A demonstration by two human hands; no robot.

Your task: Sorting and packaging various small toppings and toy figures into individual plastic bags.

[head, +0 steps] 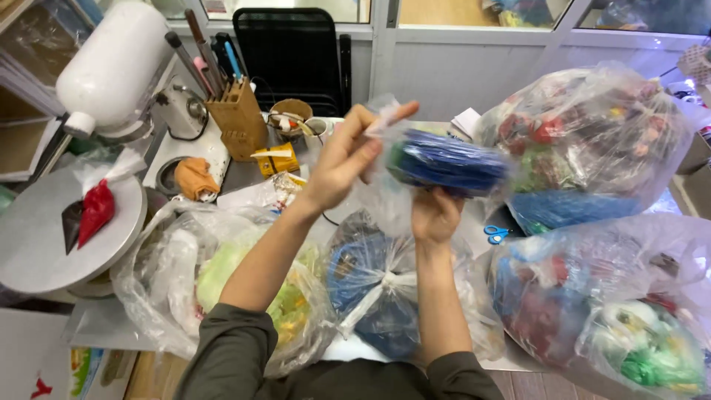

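I hold a small clear plastic bag (444, 159) filled with a bundle of blue strips up in front of me. My left hand (344, 159) pinches the top of this bag, its index finger stretched out. My right hand (435, 215) supports the bag from below. Underneath my hands lies a knotted clear bag of blue material (374, 285) on the worktop.
Large clear bags of coloured items crowd the table: yellow-green (215, 274) at left, red and blue (585, 141) at right, red and green (615, 311) at lower right. Blue scissors (496, 234), a wooden knife block (238, 118), a white stand mixer (111, 70) and a round turntable (44, 230) with a red piping bag (96, 211) stand around.
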